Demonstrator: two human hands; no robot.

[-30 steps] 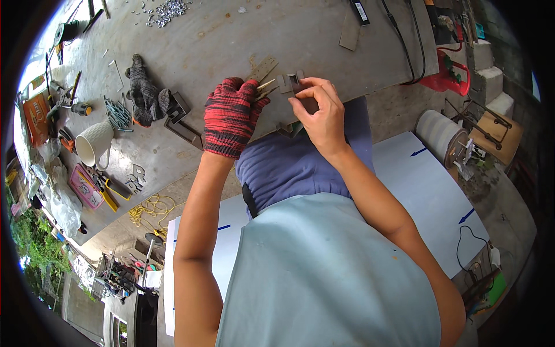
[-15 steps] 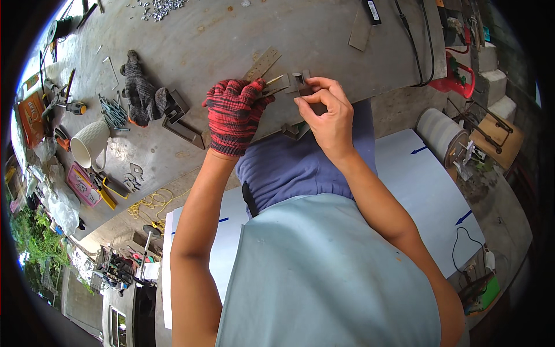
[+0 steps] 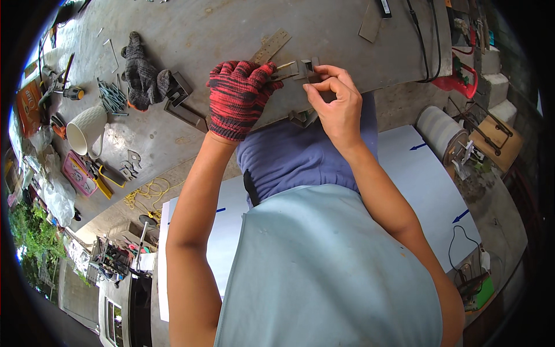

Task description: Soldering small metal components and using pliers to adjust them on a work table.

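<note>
In a red-and-black knit glove, my left hand is closed around a thin brass-coloured rod. A narrow grey strip also sticks out from its fingertips toward a small grey metal bracket. Bare, my right hand pinches the right side of this bracket between thumb and fingers. Both hands are over the table's near edge. Just beyond the gloved fingers a flat metal strip with small marks or holes slants away. Another channel-shaped metal piece shows below the hands, by the purple cloth.
On the grey table, left of my hands, are dark metal channel pieces, a dark knit glove, several long screws, a white mug and yellow-handled pliers. Black cables hang over the right side.
My view has shifted slightly, so the table and hands appear higher. Both hands keep nearly the same pose, still gripping the rod and the bracket.
</note>
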